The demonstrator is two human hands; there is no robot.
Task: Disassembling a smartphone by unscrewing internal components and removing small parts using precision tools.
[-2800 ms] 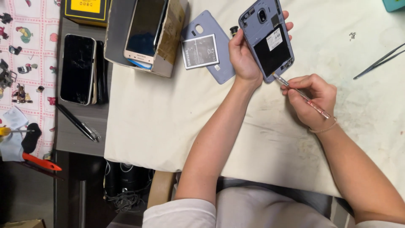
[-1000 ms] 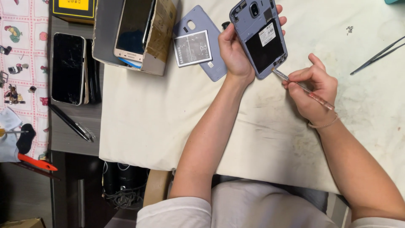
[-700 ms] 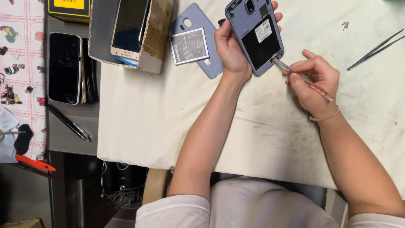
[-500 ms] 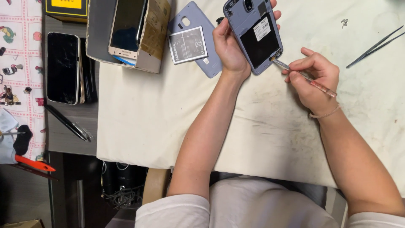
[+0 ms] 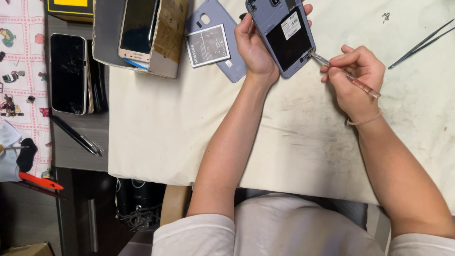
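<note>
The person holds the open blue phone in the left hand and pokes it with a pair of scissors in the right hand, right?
Not quite. The head view shows the right hand holding a thin screwdriver with a clear handle, not scissors. Its tip meets the edge of the open blue phone, which the left hand holds.

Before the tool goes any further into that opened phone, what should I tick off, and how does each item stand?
1. Left hand has a firm grip on the phone: ok.
2. Right hand holds the tool pen-style: ok.
3. Tool tip meets the phone's lower edge: ok; exact spot cannot tell.
4. Battery out, lying on the back cover: ok.
5. Tweezers lie apart on the cloth: ok.
6. Screws left in the frame: cannot tell.
</note>
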